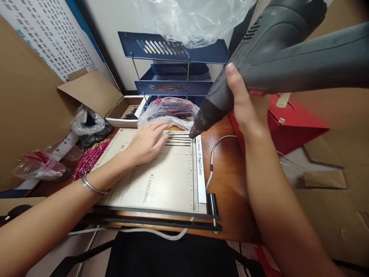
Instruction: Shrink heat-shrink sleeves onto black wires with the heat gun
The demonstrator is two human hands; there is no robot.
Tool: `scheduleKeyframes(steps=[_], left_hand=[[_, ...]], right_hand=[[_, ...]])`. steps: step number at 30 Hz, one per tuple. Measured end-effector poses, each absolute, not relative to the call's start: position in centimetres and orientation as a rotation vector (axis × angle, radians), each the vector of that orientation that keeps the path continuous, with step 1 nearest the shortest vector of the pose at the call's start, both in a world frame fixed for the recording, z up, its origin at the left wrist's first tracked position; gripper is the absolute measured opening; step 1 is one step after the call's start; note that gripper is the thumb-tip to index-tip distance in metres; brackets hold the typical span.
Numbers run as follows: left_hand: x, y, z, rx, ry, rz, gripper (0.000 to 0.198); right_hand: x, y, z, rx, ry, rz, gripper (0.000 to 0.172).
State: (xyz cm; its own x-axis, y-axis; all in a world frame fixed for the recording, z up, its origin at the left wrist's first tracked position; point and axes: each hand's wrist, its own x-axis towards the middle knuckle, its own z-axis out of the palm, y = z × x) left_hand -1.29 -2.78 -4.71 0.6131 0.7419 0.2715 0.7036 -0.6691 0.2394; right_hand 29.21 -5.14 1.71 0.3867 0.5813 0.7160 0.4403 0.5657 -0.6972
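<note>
My right hand [245, 102] is wrapped round a dark grey heat gun [217, 96], its thumb along the body. The gun's nozzle points down and left, near the right ends of several thin black cords [179, 141]. These cords lie side by side across the upper right of a cream paper cutter board [170, 177]. My left hand [148, 143] rests palm down on the board, fingers stretched out over the cords' left part, which it hides. On that wrist is a silver bangle [91, 186].
Behind the board stand a clear plastic bag [168, 109] and blue trays [173, 87]. Pink-red cords [92, 156] and an open cardboard box [122, 122] are at left. A red box [291, 123] stands at right. A white cable [212, 154] runs beside the cutter.
</note>
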Motion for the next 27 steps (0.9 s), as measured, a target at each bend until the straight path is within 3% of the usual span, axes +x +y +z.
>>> scheduleKeyframes(steps=[9,14,22,27], left_hand=[[-0.3,-8.7,-3.8,2.743,1.288,-0.037,0.085],[-0.6,-8.8,-4.9,2.729,1.306,-0.124,0.081],[-1.2,-9.4,-5.2,2.701,1.282,0.006,0.079],[-1.8,-7.4,-4.5,2.716,1.237,0.476,0.054]], right_hand=[[31.1,-4.8,1.8,-1.014,-1.263,0.128,0.052],[30.3,-4.8,1.9,-0.989,-1.228,0.103,0.055],[30.1,-4.8,1.7,-0.988,-1.299,0.112,0.057],[29.5,-5.4,2.0,-0.999,-1.272,0.116,0.065]])
